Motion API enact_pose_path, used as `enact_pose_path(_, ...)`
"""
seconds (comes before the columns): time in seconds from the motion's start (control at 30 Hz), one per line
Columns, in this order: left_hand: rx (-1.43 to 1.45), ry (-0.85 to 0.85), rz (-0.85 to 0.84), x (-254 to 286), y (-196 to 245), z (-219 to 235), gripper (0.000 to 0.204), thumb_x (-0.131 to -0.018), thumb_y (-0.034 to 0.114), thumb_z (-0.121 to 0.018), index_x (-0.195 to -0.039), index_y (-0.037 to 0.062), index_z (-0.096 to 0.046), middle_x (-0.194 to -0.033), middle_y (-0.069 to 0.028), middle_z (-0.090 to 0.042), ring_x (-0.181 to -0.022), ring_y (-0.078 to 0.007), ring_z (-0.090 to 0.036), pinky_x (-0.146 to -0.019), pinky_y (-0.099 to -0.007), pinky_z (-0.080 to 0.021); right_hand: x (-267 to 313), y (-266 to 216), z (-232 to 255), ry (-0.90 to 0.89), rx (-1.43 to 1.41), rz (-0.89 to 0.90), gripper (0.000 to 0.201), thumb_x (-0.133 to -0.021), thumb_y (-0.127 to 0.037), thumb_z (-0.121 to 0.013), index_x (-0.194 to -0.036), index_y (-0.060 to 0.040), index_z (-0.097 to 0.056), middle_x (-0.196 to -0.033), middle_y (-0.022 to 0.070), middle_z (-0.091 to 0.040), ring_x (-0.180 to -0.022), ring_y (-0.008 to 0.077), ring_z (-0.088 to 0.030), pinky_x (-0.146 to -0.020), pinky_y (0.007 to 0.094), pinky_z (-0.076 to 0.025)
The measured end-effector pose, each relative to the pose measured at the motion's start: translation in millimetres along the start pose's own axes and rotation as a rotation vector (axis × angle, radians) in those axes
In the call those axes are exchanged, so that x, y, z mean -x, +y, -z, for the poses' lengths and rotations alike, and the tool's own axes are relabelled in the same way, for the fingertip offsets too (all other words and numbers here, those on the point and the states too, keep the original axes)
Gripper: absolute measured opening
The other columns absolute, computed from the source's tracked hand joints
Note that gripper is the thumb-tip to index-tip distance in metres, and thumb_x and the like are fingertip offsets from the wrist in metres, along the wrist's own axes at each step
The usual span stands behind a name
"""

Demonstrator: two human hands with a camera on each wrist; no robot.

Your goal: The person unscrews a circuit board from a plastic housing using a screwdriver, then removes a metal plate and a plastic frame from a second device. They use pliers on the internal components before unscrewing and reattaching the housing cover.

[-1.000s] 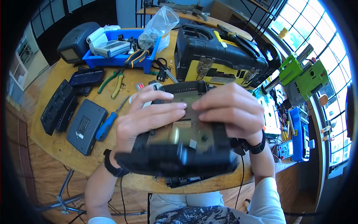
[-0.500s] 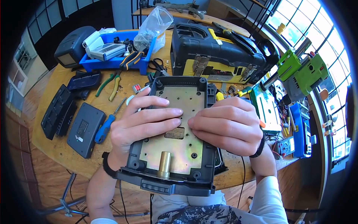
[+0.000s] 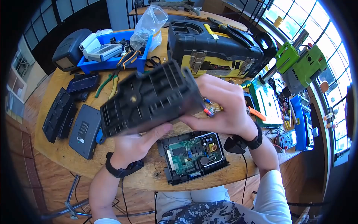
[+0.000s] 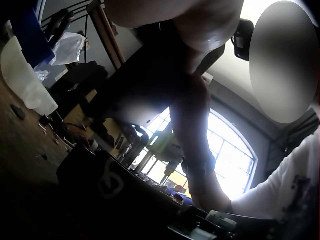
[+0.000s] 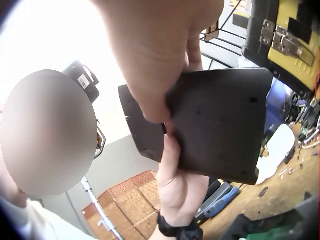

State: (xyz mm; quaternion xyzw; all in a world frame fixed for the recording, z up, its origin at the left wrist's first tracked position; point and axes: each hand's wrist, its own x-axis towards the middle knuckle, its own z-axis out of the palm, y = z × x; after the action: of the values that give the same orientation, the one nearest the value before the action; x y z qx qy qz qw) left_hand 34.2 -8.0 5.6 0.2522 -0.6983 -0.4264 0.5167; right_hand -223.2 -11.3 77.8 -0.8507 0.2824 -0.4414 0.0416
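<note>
Both hands hold a black plastic casing [image 3: 145,95] above the table, tilted on its side with a ribbed face toward the head camera. My left hand [image 3: 136,145] grips its lower edge, thumb along the near side and fingers hidden behind. At the right end, my right hand [image 3: 223,104] grips the casing, with the thumb under the edge. A smooth dark face of the casing [image 5: 220,125] shows in the right wrist view, both thumbs against it. Below lies another black shell with a green circuit board [image 3: 186,160] in it.
To the left lie a grey device [image 3: 85,128], a black housing part [image 3: 59,114] and green-yellow pliers [image 3: 113,87]. Behind stand a blue bin [image 3: 140,63] and a black-yellow toolbox [image 3: 216,48]. A green drill press [image 3: 304,69] and a multimeter [image 3: 288,140] are at right.
The casing has been turned over sideways, so its metal plate and brass post have gone from the head view. The circuit board below has come into sight. The right hand has moved to the casing's end.
</note>
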Motion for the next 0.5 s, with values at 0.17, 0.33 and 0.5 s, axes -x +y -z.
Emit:
enact_pose_path(0.17,0.166,0.062,0.052,-13,3,-6,0.047,-0.092,0.005,-0.087,-0.134,-0.0027,-0.069,-0.124,-0.0118,-0.077,-0.111,-0.0193,-0.074,-0.102,-0.0356,-0.058,-3,2,-6,-0.033,-0.044,-0.229,0.039,-0.082,-0.025,-0.093,-0.107,-0.0001,-0.075,-0.089,0.0135,-0.074,-0.078,0.0296,-0.072,-0.075,0.0355,-0.058)
enact_pose_path(0.33,0.326,0.112,0.143,-19,1,-6,0.040,-0.097,0.006,-0.083,-0.132,-0.0023,-0.069,-0.122,-0.0121,-0.078,-0.109,-0.0188,-0.076,-0.099,-0.0343,-0.060,0,3,-9,-0.030,-0.066,-0.397,0.045,-0.087,-0.030,-0.092,-0.114,0.0016,-0.076,-0.099,0.0143,-0.078,-0.085,0.0245,-0.077,-0.080,0.0346,-0.061)
enact_pose_path(0.5,0.408,0.174,0.329,-20,4,-7,0.040,-0.100,0.014,-0.079,-0.135,0.0005,-0.065,-0.120,-0.0109,-0.077,-0.110,-0.0190,-0.075,-0.102,-0.0355,-0.058,11,0,15,0.030,-0.130,-0.511,0.028,-0.098,-0.015,-0.080,-0.120,0.0018,-0.076,-0.111,0.0135,-0.079,-0.093,0.0206,-0.078,-0.084,0.0319,-0.063)
